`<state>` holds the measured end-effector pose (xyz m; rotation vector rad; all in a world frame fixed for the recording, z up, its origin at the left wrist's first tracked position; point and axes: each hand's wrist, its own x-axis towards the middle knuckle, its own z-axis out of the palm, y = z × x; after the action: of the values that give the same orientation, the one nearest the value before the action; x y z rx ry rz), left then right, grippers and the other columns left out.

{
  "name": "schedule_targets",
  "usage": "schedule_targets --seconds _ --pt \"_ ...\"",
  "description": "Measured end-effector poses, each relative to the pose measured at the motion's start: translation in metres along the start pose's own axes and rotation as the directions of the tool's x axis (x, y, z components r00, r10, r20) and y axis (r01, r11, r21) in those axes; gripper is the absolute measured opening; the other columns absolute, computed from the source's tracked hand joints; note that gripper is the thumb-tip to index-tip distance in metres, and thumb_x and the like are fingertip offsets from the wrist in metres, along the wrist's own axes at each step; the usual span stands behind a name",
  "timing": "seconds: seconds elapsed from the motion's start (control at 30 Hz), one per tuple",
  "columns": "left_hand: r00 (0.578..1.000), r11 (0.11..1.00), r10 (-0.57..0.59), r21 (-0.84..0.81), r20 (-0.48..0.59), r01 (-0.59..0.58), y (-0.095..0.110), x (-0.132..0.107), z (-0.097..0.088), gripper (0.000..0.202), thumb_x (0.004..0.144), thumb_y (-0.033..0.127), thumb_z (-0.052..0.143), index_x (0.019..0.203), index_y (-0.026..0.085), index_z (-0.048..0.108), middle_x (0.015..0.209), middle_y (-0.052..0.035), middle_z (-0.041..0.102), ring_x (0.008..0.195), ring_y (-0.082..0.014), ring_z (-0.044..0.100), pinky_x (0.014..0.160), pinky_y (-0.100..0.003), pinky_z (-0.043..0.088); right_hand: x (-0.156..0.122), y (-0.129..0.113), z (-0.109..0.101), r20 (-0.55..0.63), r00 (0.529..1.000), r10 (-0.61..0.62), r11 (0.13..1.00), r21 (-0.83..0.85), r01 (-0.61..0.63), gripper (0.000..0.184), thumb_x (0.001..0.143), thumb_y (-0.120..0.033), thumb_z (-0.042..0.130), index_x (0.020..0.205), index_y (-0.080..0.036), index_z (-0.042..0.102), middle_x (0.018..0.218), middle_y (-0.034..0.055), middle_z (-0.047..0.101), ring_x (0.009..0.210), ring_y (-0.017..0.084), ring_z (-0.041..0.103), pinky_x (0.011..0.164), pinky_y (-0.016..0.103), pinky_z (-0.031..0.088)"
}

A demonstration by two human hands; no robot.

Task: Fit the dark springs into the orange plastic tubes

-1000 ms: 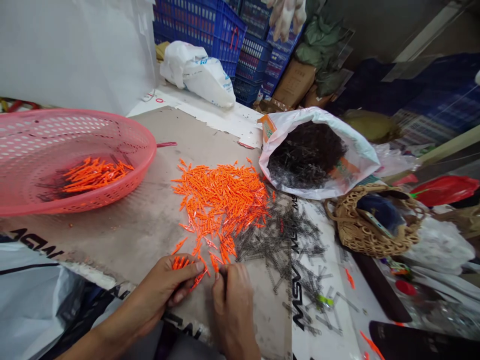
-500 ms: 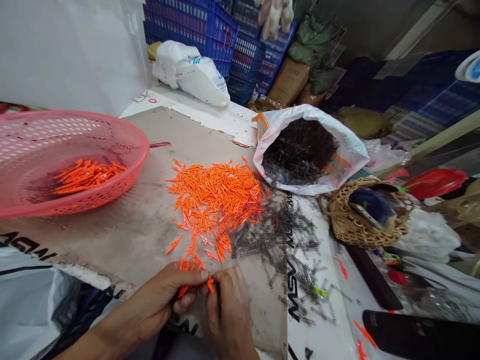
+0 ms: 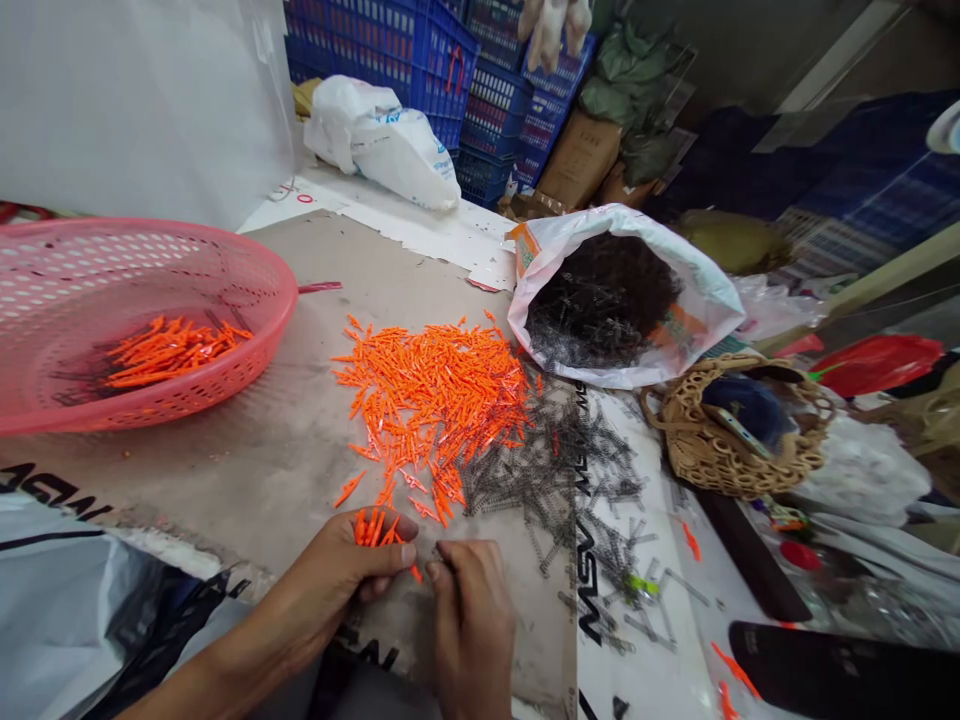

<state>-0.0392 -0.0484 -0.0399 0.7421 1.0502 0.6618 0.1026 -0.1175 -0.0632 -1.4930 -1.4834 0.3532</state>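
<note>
Orange plastic pieces (image 3: 371, 528) are gripped by the curled fingers of the left hand (image 3: 334, 578); whether the right hand (image 3: 471, 625), just beside, grips anything cannot be told.

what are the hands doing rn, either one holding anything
left hand: closed around a bunch of orange plastic pieces
right hand: fingers curled in, cannot tell if it holds anything

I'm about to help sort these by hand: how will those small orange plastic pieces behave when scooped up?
The orange plastic pieces are probably light and fairly stiff, since they lie straight and the left hand bunches several together. Being thin and glossy, they likely slip and scatter easily; a few already lie apart from the pile.
</note>
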Motion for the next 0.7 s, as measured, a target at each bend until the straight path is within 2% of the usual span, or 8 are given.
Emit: schedule_targets --seconds 0.07,0.13,0.3,0.37,0.47,0.6,0.7 --pt "1.0 1.0 0.009 0.014 -0.006 -0.009 0.0 -0.001 0.0 0.03 0.061 0.034 0.081 0.08 0.013 0.07 0.051 0.0044 0.058 0.044 -0.0064 0.038 0.044 -0.019 0.025 -0.005 -0.002 0.0 0.0 0.983 0.186 0.969 0.164 -0.183 0.014 0.092 -0.02 0.05 0.094 -0.023 0.064 0.086 0.0013 0.065 0.08 0.016 0.06 0.071 0.025 0.047" --pt "1.0 1.0 0.013 0.023 -0.017 -0.013 0.001 -0.003 0.001 0.03 0.062 0.033 0.082 0.081 0.014 0.071 0.051 0.0056 0.056 0.045 -0.007 0.039 0.044 -0.019 0.026 -0.009 -0.006 0.001 0.03 0.948 0.318 0.912 0.264 -0.314 0.014 0.091 -0.028 0.054 0.089 -0.023 0.066 0.081 -0.0002 0.067 0.075 0.015 0.062 0.066 0.024 0.048" --pt "0.999 0.999 0.031 -0.019 -0.032 -0.032 -0.002 -0.006 0.006 0.033 0.065 0.033 0.081 0.091 0.017 0.069 0.054 0.0062 0.057 0.045 -0.0073 0.039 0.045 -0.019 0.027 -0.015 -0.01 0.012 0.029 0.867 0.498 0.802 0.365 -0.473 0.022 0.086 -0.041 0.06 0.086 -0.021 0.07 0.068 0.0002 0.065 0.06 0.014 0.058 0.051 0.022 0.045" --pt "1.0 1.0 0.021 -0.018 0.002 -0.021 -0.004 -0.006 0.007 0.026 0.068 0.037 0.078 0.078 0.015 0.068 0.048 0.0062 0.053 0.042 -0.0068 0.035 0.043 -0.019 0.023 -0.017 -0.008 0.014 0.022 0.851 0.524 0.776 0.4 -0.488 0.024 0.085 -0.042 0.061 0.089 -0.02 0.071 0.069 0.001 0.065 0.06 0.014 0.057 0.05 0.021 0.045" --pt "0.998 0.999 0.036 0.015 0.044 -0.036 -0.004 -0.007 0.007 0.032 0.071 0.039 0.074 0.055 0.014 0.06 0.041 0.0052 0.046 0.041 -0.0065 0.031 0.042 -0.02 0.023 -0.019 -0.003 0.015 0.044 0.847 0.53 0.755 0.43 -0.495 0.026 0.084 -0.043 0.063 0.089 -0.02 0.072 0.07 0.0016 0.066 0.059 0.014 0.057 0.05 0.022 0.046" --pt "0.997 0.996 0.045 0.068 0.063 -0.049 -0.003 -0.01 0.007 0.032 0.076 0.037 0.067 0.054 0.015 0.059 0.041 0.0042 0.047 0.04 -0.0069 0.032 0.043 -0.021 0.023 -0.021 0.001 0.013 0.087 0.846 0.526 0.727 0.47 -0.5 0.024 0.084 -0.042 0.064 0.089 -0.02 0.072 0.072 0.0013 0.066 0.063 0.014 0.059 0.056 0.023 0.048" --pt "0.997 0.989 0.066 0.132 0.028 -0.069 -0.001 -0.013 0.007 0.029 0.076 0.039 0.066 0.06 0.016 0.062 0.041 0.0055 0.047 0.039 -0.0067 0.029 0.041 -0.02 0.019 -0.021 0.0 0.012 0.133 0.845 0.518 0.708 0.488 -0.511 0.023 0.087 -0.04 0.061 0.094 -0.021 0.071 0.075 0.0011 0.066 0.066 0.014 0.06 0.061 0.024 0.048"
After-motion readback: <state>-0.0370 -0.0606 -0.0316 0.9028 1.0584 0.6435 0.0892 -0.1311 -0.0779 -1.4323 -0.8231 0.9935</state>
